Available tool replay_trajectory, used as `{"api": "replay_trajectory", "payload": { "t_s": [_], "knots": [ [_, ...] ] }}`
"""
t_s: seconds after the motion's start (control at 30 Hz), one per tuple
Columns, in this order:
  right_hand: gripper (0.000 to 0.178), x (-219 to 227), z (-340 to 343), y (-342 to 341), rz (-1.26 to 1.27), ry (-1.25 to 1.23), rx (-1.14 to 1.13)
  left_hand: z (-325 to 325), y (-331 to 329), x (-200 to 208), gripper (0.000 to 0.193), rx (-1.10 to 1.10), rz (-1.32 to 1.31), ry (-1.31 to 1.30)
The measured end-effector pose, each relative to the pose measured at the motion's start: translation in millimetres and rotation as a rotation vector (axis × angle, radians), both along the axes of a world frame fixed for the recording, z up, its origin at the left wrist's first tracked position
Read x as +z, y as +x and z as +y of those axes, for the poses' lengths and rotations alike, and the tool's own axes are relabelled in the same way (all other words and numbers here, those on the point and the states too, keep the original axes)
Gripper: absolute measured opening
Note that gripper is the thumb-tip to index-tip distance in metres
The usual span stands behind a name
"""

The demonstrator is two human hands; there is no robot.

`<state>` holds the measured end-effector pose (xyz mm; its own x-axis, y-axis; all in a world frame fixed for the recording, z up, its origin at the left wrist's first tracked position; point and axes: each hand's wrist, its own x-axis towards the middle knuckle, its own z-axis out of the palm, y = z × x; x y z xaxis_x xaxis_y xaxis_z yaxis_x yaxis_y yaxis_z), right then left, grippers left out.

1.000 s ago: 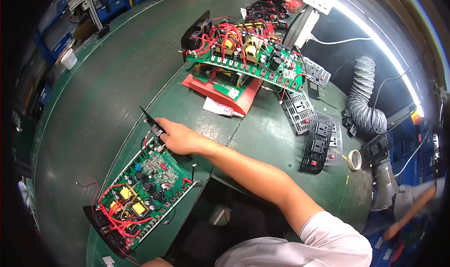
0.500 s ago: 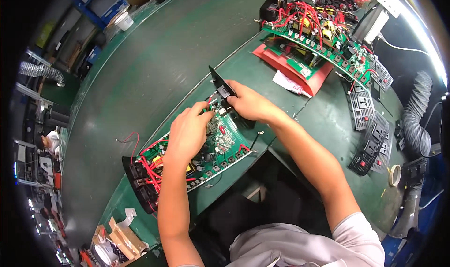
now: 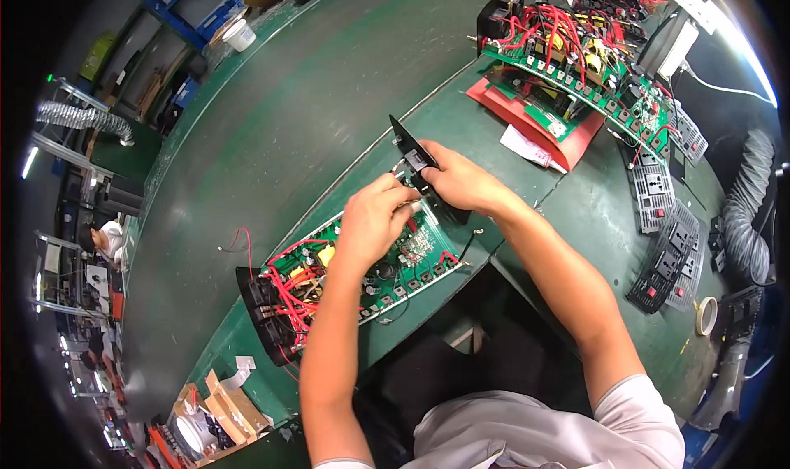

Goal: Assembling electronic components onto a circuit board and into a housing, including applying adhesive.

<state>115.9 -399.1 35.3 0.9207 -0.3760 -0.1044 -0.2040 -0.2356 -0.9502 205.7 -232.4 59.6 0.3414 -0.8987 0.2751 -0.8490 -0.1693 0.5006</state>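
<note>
A green circuit board (image 3: 329,271) with red wires lies on the green workbench (image 3: 271,140) in front of me. A black end panel (image 3: 409,152) stands at the board's far end. My right hand (image 3: 461,181) grips that black panel from the right. My left hand (image 3: 374,222) rests over the board's far end beside it, fingertips pinched at the panel's base; whether they hold a small part is hidden.
More assembled boards with red wires (image 3: 576,49) lie on a red tray (image 3: 527,119) at the back right. Black socket panels (image 3: 671,247), a tape roll (image 3: 706,314) and a ribbed hose (image 3: 745,214) sit at the right. Cardboard bits (image 3: 222,403) lie near left.
A second ago only my right hand touched the board's end. My left hand has come in over the board, and the view has swung so the board sits closer to centre.
</note>
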Motion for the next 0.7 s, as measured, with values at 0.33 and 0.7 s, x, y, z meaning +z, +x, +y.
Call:
{"api": "replay_trajectory", "payload": {
  "t_s": [0.33,0.7],
  "knots": [
    [0.050,-6,-3,1,0.003,0.013,0.004,4,-11,-17,0.024,0.073,0.248,-0.120],
    [0.050,-8,0,2,-0.041,-0.037,0.015,7,-14,-19,0.022,0.108,0.144,-0.216]
  ]
}}
